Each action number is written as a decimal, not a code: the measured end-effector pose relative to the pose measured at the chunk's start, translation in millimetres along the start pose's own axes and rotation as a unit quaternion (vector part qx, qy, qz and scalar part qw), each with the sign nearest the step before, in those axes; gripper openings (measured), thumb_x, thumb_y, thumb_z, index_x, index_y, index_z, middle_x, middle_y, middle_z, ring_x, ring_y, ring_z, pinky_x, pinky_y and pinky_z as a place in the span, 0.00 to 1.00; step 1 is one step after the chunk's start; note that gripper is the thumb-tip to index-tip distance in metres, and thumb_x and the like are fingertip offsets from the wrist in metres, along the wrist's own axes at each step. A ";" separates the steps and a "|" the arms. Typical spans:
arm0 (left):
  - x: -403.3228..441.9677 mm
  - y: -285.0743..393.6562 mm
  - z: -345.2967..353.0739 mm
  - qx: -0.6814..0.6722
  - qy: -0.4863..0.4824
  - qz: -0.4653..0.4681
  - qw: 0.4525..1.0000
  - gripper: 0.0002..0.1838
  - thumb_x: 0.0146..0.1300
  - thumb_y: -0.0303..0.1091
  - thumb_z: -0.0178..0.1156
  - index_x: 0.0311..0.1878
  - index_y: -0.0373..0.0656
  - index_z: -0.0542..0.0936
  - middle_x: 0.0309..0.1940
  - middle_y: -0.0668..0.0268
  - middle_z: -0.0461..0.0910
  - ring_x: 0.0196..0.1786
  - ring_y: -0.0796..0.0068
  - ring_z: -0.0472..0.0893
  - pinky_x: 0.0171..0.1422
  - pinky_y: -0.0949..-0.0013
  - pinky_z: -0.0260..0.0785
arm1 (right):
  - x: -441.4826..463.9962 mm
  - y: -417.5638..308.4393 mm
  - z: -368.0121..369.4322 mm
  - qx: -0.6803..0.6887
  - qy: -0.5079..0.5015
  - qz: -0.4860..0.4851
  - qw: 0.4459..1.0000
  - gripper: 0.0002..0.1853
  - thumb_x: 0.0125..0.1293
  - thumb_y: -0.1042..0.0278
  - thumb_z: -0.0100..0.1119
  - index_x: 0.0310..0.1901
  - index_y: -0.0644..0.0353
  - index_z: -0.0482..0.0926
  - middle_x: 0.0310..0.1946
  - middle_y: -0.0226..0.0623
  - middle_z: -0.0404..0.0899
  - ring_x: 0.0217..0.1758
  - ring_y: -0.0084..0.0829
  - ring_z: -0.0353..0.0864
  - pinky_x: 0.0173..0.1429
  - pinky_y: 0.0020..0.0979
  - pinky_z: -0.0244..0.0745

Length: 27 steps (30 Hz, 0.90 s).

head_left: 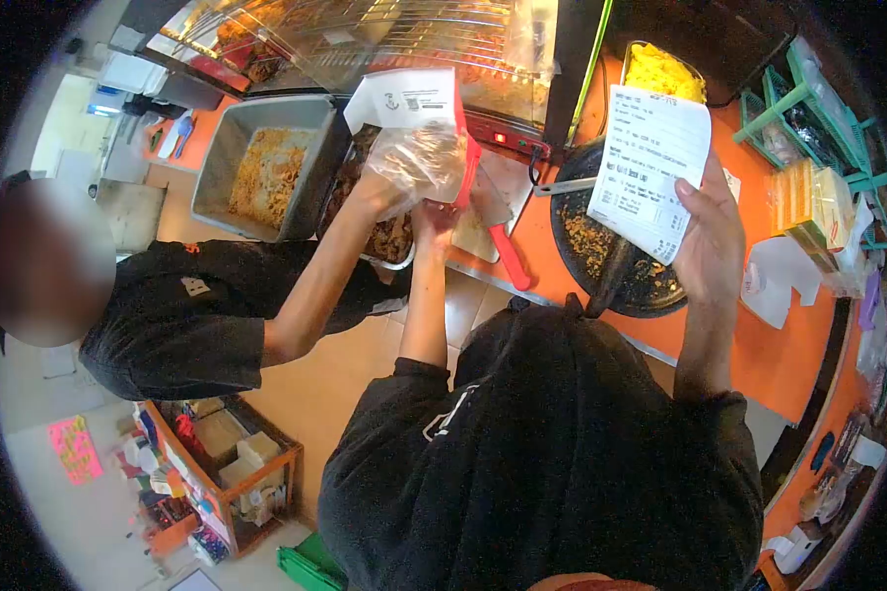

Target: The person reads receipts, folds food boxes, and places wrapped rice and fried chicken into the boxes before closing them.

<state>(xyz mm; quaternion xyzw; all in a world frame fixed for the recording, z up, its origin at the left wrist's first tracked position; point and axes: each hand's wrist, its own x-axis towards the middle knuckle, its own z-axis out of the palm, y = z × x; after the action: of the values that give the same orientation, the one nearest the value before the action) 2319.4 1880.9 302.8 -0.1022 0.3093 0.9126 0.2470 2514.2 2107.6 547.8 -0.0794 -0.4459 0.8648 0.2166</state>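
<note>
My right hand (708, 231) holds a printed white paper receipt (650, 163) by its lower right edge, thumb on top, above a dark round pan (574, 266) with food bits. My left hand (434, 229) is under a red and white food box (460, 128), fingers against its base. Beside it, a co-worker's hand (376, 192) is at the same box, with clear plastic wrap (419, 167) over the box's opening. A knife with a red handle (510, 258) lies on a cutting board (473, 231) just right of my left hand.
A grey tub (210, 187) with rice-like food stands at the left, next to a foil tray (396, 258) of dark food. A glass display case (512, 44) is behind. Yellow food (663, 71) and green baskets (774, 94) are at the back right. The co-worker (187, 315) stands close on the left.
</note>
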 end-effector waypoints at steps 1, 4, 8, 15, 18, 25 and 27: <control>1.1 0.2 -0.2 0.004 -0.018 0.004 1.000 0.22 0.56 0.48 0.50 0.50 0.46 0.69 0.45 0.62 0.73 0.48 0.63 0.73 0.44 0.56 0.72 | 0.2 0.0 -0.6 0.000 0.000 0.001 1.000 0.26 0.55 0.77 0.44 0.57 0.67 0.56 0.53 0.45 0.66 0.56 0.35 0.67 0.59 0.35 0.62; 2.1 -0.6 -3.6 0.013 -0.054 0.009 0.998 0.22 0.56 0.48 0.50 0.50 0.46 0.69 0.46 0.61 0.73 0.47 0.63 0.74 0.43 0.57 0.73 | -0.7 -0.1 -2.8 0.002 -0.009 0.003 1.000 0.25 0.55 0.77 0.45 0.57 0.67 0.57 0.52 0.44 0.67 0.55 0.34 0.68 0.59 0.35 0.62; 0.4 1.9 -10.5 -0.023 -0.115 0.001 0.993 0.22 0.55 0.43 0.52 0.51 0.42 0.68 0.49 0.59 0.71 0.49 0.60 0.74 0.47 0.56 0.71 | -0.2 -0.4 -7.7 -0.012 0.006 0.010 1.000 0.27 0.55 0.78 0.43 0.59 0.67 0.53 0.53 0.47 0.65 0.57 0.35 0.66 0.60 0.36 0.62; 4.2 12.7 -18.0 -0.008 -0.067 -0.003 0.998 0.23 0.53 0.40 0.55 0.51 0.38 0.67 0.46 0.58 0.73 0.49 0.60 0.73 0.53 0.56 0.67 | 1.0 3.6 -10.7 -0.011 0.013 -0.003 1.000 0.29 0.56 0.80 0.43 0.60 0.67 0.50 0.55 0.48 0.63 0.58 0.36 0.65 0.61 0.37 0.61; -1.3 13.1 -14.3 -0.010 -0.090 -0.018 0.996 0.25 0.52 0.40 0.55 0.51 0.37 0.66 0.45 0.57 0.73 0.50 0.57 0.72 0.52 0.57 0.69 | 0.6 3.6 -9.4 -0.017 0.024 -0.002 1.000 0.29 0.56 0.80 0.42 0.61 0.67 0.50 0.55 0.48 0.63 0.58 0.36 0.65 0.61 0.37 0.62; -4.7 9.0 -10.3 0.005 -0.108 0.000 0.994 0.23 0.55 0.40 0.51 0.53 0.40 0.66 0.49 0.57 0.71 0.51 0.59 0.72 0.51 0.56 0.68 | -2.3 1.9 -13.2 -0.018 0.029 0.004 0.999 0.28 0.56 0.80 0.42 0.61 0.67 0.50 0.54 0.48 0.63 0.57 0.36 0.66 0.60 0.37 0.62; 6.0 10.6 -21.8 -0.005 -0.093 -0.003 0.996 0.25 0.53 0.39 0.53 0.54 0.39 0.65 0.49 0.57 0.71 0.50 0.58 0.72 0.51 0.56 0.69 | -1.9 2.5 -15.7 -0.011 0.019 0.008 1.000 0.28 0.56 0.80 0.42 0.60 0.67 0.51 0.54 0.47 0.63 0.57 0.36 0.65 0.60 0.37 0.62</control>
<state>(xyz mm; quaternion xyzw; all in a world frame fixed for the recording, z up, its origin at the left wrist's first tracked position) 2309.5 1862.5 289.1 -0.0187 0.2800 0.9191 0.2766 2520.3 2117.0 536.4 -0.1018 -0.4502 0.8601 0.2171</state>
